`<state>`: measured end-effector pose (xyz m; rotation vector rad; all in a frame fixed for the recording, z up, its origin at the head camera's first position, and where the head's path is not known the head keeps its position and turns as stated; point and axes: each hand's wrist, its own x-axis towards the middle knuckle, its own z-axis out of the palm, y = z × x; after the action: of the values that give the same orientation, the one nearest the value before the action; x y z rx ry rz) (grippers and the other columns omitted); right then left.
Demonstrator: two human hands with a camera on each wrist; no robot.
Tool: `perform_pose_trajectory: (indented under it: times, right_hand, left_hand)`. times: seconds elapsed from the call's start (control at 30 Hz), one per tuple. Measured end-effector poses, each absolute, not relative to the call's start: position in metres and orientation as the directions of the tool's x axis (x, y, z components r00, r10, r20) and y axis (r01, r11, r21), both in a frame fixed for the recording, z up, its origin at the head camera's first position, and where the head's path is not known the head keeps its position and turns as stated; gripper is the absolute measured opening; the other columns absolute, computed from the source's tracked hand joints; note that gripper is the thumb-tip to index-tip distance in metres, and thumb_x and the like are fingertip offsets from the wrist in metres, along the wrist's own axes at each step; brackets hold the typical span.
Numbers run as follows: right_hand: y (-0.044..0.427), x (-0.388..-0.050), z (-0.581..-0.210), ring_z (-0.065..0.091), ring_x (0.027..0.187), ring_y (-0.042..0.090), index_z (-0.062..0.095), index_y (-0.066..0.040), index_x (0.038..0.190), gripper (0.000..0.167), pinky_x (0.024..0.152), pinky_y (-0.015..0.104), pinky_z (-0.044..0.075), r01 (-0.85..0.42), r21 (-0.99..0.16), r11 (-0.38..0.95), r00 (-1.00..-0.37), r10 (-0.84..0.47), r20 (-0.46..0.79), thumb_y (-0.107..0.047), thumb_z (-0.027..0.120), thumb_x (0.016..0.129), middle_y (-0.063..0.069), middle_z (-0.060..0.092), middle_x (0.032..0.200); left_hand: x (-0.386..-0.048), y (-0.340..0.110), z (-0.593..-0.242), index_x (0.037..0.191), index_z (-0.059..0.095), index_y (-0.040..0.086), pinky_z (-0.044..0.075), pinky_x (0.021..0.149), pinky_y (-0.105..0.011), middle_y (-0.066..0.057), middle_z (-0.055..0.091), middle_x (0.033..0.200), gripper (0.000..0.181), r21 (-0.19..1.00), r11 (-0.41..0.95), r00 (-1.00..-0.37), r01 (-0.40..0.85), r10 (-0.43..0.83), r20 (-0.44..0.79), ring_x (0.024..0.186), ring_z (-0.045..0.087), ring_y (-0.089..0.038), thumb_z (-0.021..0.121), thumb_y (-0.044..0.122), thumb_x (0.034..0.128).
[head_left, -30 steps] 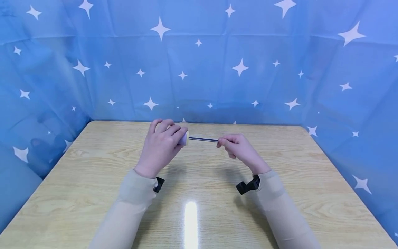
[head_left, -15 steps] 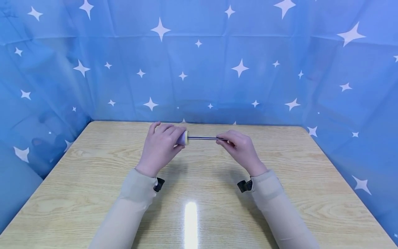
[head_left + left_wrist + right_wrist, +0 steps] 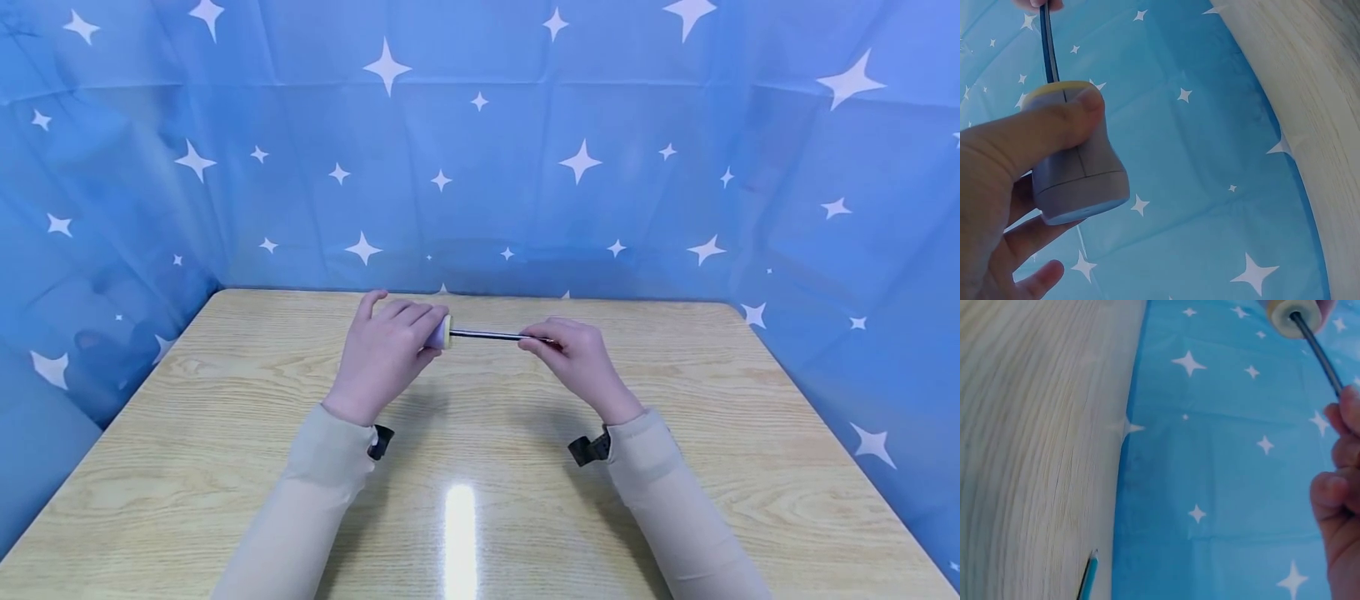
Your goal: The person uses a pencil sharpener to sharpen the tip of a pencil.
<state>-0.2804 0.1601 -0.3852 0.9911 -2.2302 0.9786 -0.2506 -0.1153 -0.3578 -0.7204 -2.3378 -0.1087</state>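
A small lilac-grey pencil sharpener (image 3: 437, 335) with a yellowish rim lies sideways in my left hand (image 3: 381, 354), above the table. In the left wrist view, the thumb presses along the waisted body of the sharpener (image 3: 1100, 169) and other fingers support it from behind. A dark, shiny pencil (image 3: 486, 335) runs from the hole in the rim across to my right hand (image 3: 579, 360). That hand pinches the pencil near its far end between thumb and fingers. The right wrist view shows the pencil (image 3: 1316, 350) entering the round opening; its inserted tip is hidden.
Beneath both hands is a wooden table (image 3: 480, 433), with a bright light reflection near its front. A blue star-patterned cloth (image 3: 480, 208) hangs around the back and sides. A thin teal and dark pointed thing (image 3: 1089, 575) shows low in the right wrist view.
My right hand has shifted its hold along the pencil, turned slightly, and now pinches it farther from the end. The left hand and sharpener stay almost in place.
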Motion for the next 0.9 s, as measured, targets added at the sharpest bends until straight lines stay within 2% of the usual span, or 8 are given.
perform_pose_trajectory:
  times: [0.13,0.3,0.37,0.47,0.53,0.63,0.73,0.9]
  right_hand:
    - [0.1570,-0.2786,-0.3838,0.050,0.058,0.009,0.077,-0.007,0.094,0.009,0.054,0.027,0.041,-0.699,-0.509,0.502,-0.708,-0.381,0.595,-0.011,0.071,0.088,-0.001,0.070,0.081]
    - [0.1557,-0.2779,-0.3833,0.039,0.050,0.014,0.076,-0.009,0.096,0.016,0.054,0.030,0.037,-0.567,-0.653,0.501,-0.824,-0.350,0.446,-0.018,0.064,0.095,-0.001,0.070,0.083]
    - [0.1562,-0.2773,-0.3825,0.034,0.046,0.015,0.076,-0.010,0.096,0.020,0.051,0.030,0.034,-0.492,-0.721,0.487,-0.868,-0.340,0.363,-0.023,0.060,0.097,-0.002,0.065,0.071]
    - [0.1569,-0.2774,-0.3809,0.030,0.042,0.014,0.074,-0.011,0.093,0.027,0.045,0.028,0.030,-0.385,-0.801,0.459,-0.911,-0.331,0.248,-0.030,0.057,0.099,-0.001,0.049,0.055]
    - [0.1579,-0.2779,-0.3803,0.029,0.040,0.014,0.072,-0.009,0.089,0.032,0.042,0.027,0.028,-0.309,-0.851,0.425,-0.929,-0.327,0.174,-0.034,0.055,0.099,0.001,0.037,0.051]
    - [0.1588,-0.2790,-0.3800,0.030,0.042,0.013,0.070,-0.006,0.085,0.041,0.043,0.026,0.028,-0.231,-0.895,0.381,-0.940,-0.323,0.105,-0.039,0.053,0.099,0.003,0.044,0.056]
    - [0.1590,-0.2799,-0.3806,0.029,0.042,0.013,0.071,-0.004,0.086,0.045,0.044,0.027,0.028,-0.226,-0.900,0.372,-0.947,-0.302,0.113,-0.042,0.052,0.099,0.004,0.047,0.059]
    - [0.1595,-0.2791,-0.3809,0.044,0.051,0.015,0.073,-0.008,0.106,0.029,0.049,0.028,0.036,-0.372,-0.824,0.428,-0.925,-0.246,0.289,-0.033,0.060,0.097,0.005,0.058,0.068]
  left_hand:
    - [-0.2503,-0.1162,-0.3572,0.116,0.070,0.015,0.032,0.104,-0.050,-0.001,0.071,0.108,0.043,-0.125,0.843,-0.597,0.522,0.466,0.653,0.100,0.064,-0.020,0.084,0.021,0.0751]
    - [-0.2503,-0.1170,-0.3560,0.114,0.071,0.015,0.034,0.102,-0.048,0.000,0.071,0.107,0.036,-0.144,0.843,-0.566,0.518,0.464,0.681,0.100,0.063,-0.020,0.080,0.016,0.0784]
    - [-0.2504,-0.1164,-0.3556,0.113,0.071,0.016,0.035,0.102,-0.047,0.000,0.071,0.107,0.035,-0.148,0.842,-0.556,0.518,0.464,0.690,0.100,0.063,-0.020,0.078,0.015,0.0792]
    - [-0.2503,-0.1154,-0.3555,0.113,0.071,0.015,0.035,0.101,-0.048,-0.001,0.071,0.107,0.034,-0.151,0.839,-0.545,0.522,0.465,0.698,0.100,0.063,-0.020,0.078,0.015,0.0795]
    - [-0.2505,-0.1146,-0.3556,0.112,0.072,0.015,0.035,0.101,-0.048,-0.001,0.071,0.107,0.033,-0.152,0.836,-0.543,0.527,0.469,0.697,0.100,0.063,-0.021,0.077,0.015,0.0804]
    - [-0.2503,-0.1135,-0.3555,0.113,0.072,0.015,0.035,0.101,-0.048,0.000,0.071,0.108,0.032,-0.150,0.830,-0.544,0.538,0.477,0.690,0.101,0.063,-0.021,0.076,0.015,0.0813]
    - [-0.2499,-0.1134,-0.3543,0.115,0.072,0.016,0.034,0.102,-0.049,0.000,0.071,0.108,0.035,-0.132,0.827,-0.559,0.546,0.478,0.678,0.101,0.063,-0.020,0.079,0.017,0.0802]
    - [-0.2496,-0.1186,-0.3543,0.118,0.070,0.017,0.033,0.103,-0.048,0.001,0.071,0.109,0.048,-0.084,0.846,-0.616,0.526,0.448,0.648,0.102,0.062,-0.018,0.086,0.024,0.0735]
